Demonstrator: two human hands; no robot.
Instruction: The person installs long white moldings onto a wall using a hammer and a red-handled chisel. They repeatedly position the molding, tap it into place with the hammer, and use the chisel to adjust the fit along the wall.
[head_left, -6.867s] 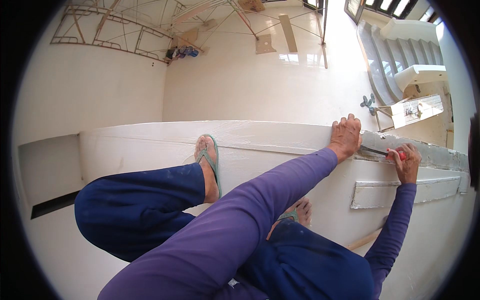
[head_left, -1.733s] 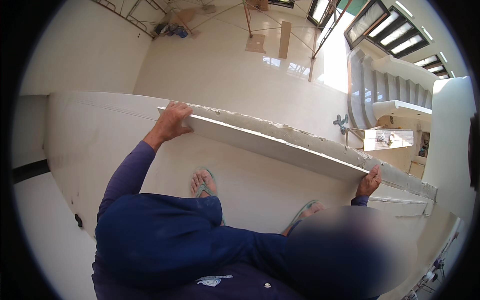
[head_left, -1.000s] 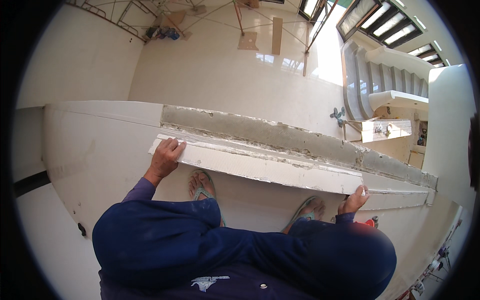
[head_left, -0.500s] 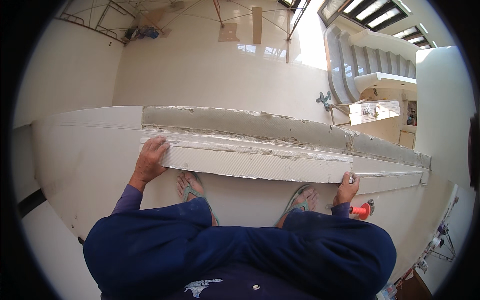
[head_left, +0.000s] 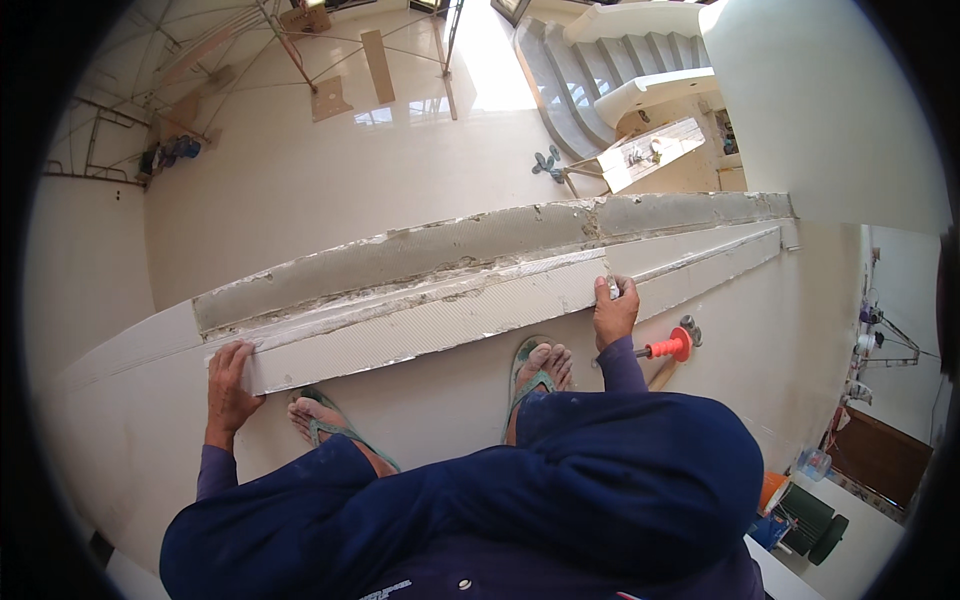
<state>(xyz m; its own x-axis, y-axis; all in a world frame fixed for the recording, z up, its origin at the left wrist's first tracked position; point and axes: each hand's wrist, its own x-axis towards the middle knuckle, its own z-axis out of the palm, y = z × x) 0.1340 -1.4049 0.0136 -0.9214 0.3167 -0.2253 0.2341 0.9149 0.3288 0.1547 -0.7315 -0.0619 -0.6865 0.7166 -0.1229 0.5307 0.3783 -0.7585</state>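
A long off-white tile strip [head_left: 430, 332], its ribbed face up and crusted with old mortar along the far edge, lies across in front of me. My left hand [head_left: 232, 392] grips its left end, thumb on the near side and fingers over the top. At the right end my right hand [head_left: 616, 312] holds it between thumb and curled fingers. Just beyond runs a bare grey mortar band [head_left: 390, 262] with chipped edges. A second pale strip [head_left: 705, 272] continues to the right of my right hand.
Right of my right forearm lie a chisel with a red hand guard [head_left: 670, 346] and a hammer [head_left: 690, 327]. My sandalled feet stand close behind the strip. Past the edge, a lower floor holds scaffolding [head_left: 290, 55], curved stairs [head_left: 570, 90] and a plank bench [head_left: 652, 155].
My view has turned to the right, so the strip and edge now slope up rightward and more of the right side shows. Both hands keep their hold on the strip's ends.
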